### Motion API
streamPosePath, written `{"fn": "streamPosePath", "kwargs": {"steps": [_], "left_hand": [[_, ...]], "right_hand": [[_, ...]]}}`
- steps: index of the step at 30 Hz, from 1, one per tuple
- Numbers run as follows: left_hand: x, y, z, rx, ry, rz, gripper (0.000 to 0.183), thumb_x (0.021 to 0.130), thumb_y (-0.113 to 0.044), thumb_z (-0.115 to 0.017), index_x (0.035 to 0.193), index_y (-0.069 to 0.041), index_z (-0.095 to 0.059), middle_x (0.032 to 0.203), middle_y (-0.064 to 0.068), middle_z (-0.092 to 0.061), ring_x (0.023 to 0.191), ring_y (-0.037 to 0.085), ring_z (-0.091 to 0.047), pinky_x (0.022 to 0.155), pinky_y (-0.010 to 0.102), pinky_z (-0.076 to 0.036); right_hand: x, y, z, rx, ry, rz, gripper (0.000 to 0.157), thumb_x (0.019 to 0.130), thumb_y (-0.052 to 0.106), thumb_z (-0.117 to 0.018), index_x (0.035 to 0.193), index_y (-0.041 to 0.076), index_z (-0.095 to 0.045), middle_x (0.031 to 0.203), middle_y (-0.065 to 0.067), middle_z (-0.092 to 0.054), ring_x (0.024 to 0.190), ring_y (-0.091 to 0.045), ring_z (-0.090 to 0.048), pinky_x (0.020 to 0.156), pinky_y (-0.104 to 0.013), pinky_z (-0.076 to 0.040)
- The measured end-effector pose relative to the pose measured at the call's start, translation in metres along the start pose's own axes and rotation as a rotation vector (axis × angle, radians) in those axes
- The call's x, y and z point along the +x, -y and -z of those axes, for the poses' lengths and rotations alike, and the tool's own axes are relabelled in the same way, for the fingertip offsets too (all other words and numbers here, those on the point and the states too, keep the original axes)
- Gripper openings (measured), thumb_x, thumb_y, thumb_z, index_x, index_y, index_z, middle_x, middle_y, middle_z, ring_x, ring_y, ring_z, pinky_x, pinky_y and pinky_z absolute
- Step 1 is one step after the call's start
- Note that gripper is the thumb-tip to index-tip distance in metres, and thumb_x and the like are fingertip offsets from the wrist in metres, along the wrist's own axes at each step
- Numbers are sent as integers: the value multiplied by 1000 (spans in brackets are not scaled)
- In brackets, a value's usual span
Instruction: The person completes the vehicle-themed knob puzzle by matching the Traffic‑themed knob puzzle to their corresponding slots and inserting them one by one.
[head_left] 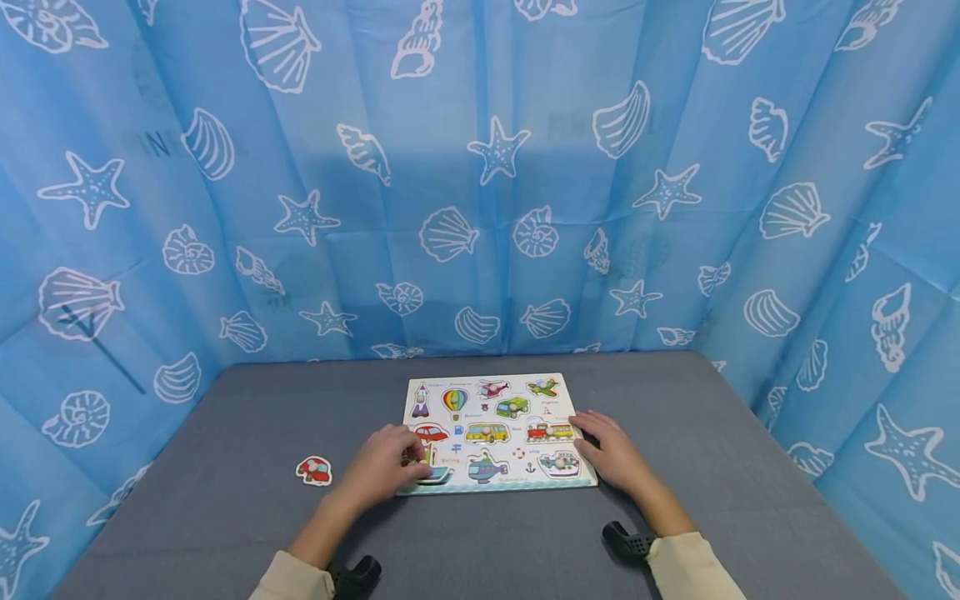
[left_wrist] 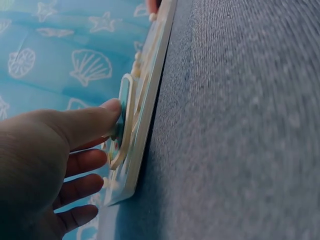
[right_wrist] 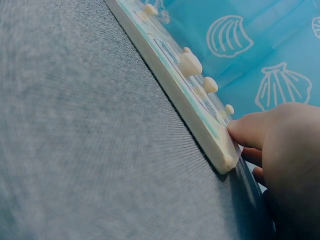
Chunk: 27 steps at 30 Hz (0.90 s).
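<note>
A wooden knob puzzle board (head_left: 517, 485) with vehicle pictures lies on the table. At its front left corner my left hand (head_left: 382, 462) pinches a sailboat puzzle piece (head_left: 438, 477) with thumb and fingers. Seen in the left wrist view, that piece (left_wrist: 127, 107) stands proud of the board's face, with the thumb at its knob and the other fingers spread behind. My right hand (head_left: 611, 450) rests at the board's right edge. The thumb (right_wrist: 247, 131) touches the board's corner area in the right wrist view.
A red vehicle piece (head_left: 314, 471) lies on the grey table (head_left: 480, 550) left of the board. Other pieces with knobs, such as the bus (head_left: 487, 432) and the balloon (head_left: 454, 400), sit on the board. A blue shell-patterned curtain (head_left: 480, 250) hangs behind the table.
</note>
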<state>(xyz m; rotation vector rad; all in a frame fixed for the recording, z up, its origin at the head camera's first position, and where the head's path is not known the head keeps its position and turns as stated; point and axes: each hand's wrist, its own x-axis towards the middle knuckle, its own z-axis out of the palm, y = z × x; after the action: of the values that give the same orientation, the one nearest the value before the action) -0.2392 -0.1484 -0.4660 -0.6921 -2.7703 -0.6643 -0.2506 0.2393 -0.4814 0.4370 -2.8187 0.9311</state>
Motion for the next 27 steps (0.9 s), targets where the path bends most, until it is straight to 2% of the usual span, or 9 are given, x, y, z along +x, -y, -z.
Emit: {"fn": "streamPosePath", "kwargs": {"steps": [6,27], "left_hand": [[4,-1,-5,5,23,-26,25,75,-36,-83,74,-25,-60,70,-16,-49,70,5,-44,67,30,-38],[9,-7,-3,23,78,26,26,76,-35,-82,70,-25,-59,69,-15,-48,70,8,-44,68,33,-37]], "right_hand": [[0,1,0,4,-3,2,41,94,9,-60,134,-1,-56,139,-22,-50,135,-44,-33,105,-61,-26],[0,1,0,1,-6,5,41,94,9,-60,133,-2,-57,138,-23,-51,134,-44,-34,105,-61,-27]]}}
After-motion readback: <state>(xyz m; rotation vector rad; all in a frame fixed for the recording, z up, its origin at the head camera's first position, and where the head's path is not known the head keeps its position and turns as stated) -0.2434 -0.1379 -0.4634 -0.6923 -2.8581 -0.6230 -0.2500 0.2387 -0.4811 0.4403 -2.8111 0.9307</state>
